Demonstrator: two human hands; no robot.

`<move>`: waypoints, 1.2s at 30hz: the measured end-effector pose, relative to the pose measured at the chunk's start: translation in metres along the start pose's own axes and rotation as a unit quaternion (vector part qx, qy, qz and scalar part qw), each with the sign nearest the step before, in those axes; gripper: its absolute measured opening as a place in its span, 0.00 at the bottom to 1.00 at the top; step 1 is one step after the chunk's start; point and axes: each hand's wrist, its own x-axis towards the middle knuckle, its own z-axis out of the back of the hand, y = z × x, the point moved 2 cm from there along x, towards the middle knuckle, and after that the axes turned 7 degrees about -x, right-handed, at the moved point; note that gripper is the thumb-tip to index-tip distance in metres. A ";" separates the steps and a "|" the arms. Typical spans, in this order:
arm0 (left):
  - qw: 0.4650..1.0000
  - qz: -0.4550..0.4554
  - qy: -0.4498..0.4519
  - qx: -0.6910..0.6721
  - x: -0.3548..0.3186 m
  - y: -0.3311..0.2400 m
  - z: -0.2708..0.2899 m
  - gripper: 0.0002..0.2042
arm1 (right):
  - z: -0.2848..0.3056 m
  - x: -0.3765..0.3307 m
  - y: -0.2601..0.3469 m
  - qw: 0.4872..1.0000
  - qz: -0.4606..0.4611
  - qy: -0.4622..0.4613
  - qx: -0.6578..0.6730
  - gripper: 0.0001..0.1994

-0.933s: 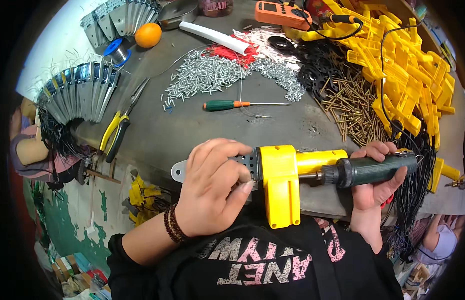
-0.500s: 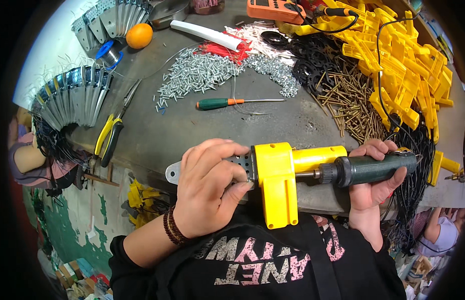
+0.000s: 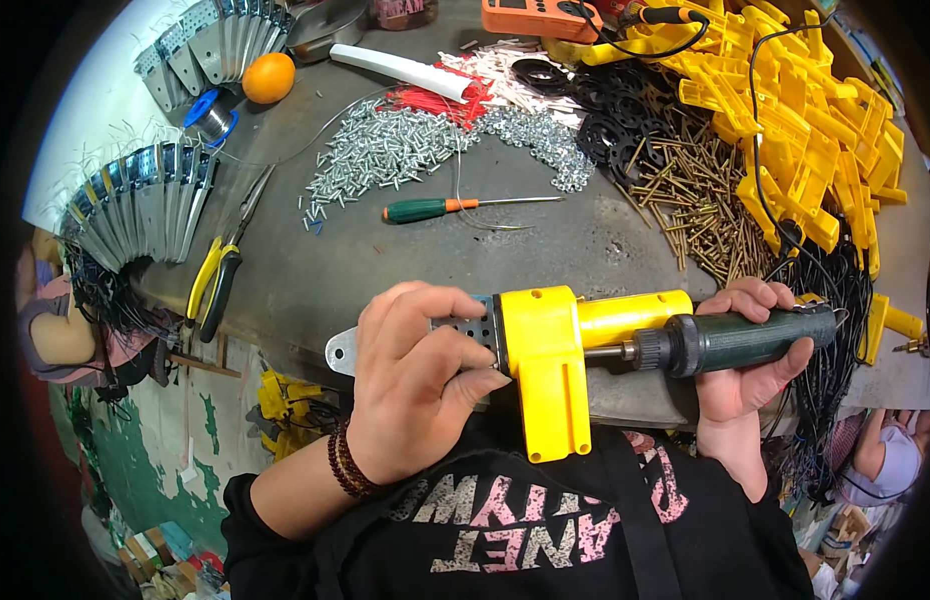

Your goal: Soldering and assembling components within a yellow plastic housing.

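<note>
My left hand (image 3: 420, 385) is closed around a perforated metal part (image 3: 472, 328), its rounded, holed tip poking out to the left of my fingers. A yellow plastic housing (image 3: 545, 370) is joined to the right end of that metal part, near the table's front edge. My right hand (image 3: 745, 345) grips a dark green electric screwdriver (image 3: 755, 338), held level. Its shaft (image 3: 607, 352) points left and meets the housing's right side, below a yellow tube-shaped handle section (image 3: 635, 315). The shaft's very tip is hidden by the housing.
Silvery screws (image 3: 385, 150), nuts (image 3: 545, 140), long brassy screws (image 3: 700, 205) and yellow plastic parts (image 3: 815, 130) lie in heaps. A green-handled screwdriver (image 3: 420, 210) and yellow-black pliers (image 3: 225, 265) rest on the table. Black cables (image 3: 820, 390) hang over the right edge.
The whole view has shifted slightly, so the table's things sit a little farther left. Both hands keep their holds, and the screwdriver's shaft still meets the housing.
</note>
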 end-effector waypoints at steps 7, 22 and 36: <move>0.998 -0.012 -0.049 -0.033 -0.003 0.004 -0.004 0.12 | -0.001 -0.002 -0.002 1.000 0.008 -0.008 0.000 0.22; 0.998 -0.018 -0.058 -0.020 -0.003 0.004 -0.006 0.12 | -0.027 -0.002 0.007 0.996 0.005 -0.078 -0.052 0.21; 0.998 -0.012 -0.047 -0.027 -0.005 0.007 -0.002 0.13 | -0.010 0.000 0.001 0.998 0.002 -0.062 -0.017 0.20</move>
